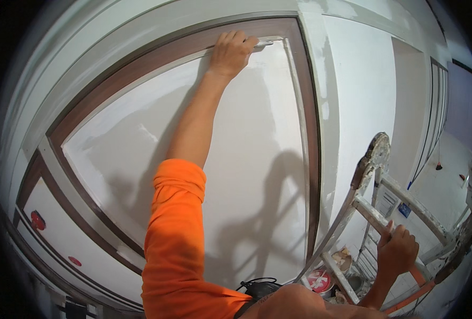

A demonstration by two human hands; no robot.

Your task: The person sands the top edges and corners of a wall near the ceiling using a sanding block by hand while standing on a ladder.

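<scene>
My left hand (234, 52), at the end of an orange sleeve, reaches to the top edge of a large pale panel (240, 159) and grips a flat metal scraper (266, 43). Most of that tool is hidden by the fingers; its tip shows to the right of them. Brown framing (160, 50) borders the panel, and patches of lighter filler mark its surface. Lower right, my right hand (399, 249) is wrapped around a rung of a paint-splattered metal stepladder (373, 211), thumb on the left.
A bucket with a red-and-white top (320, 281) stands beneath the ladder beside other containers. Red round objects (38, 220) sit on a smaller framed panel at left. A blue item (404, 210) lies beyond the ladder. Shadows of arm and ladder fall across the panel.
</scene>
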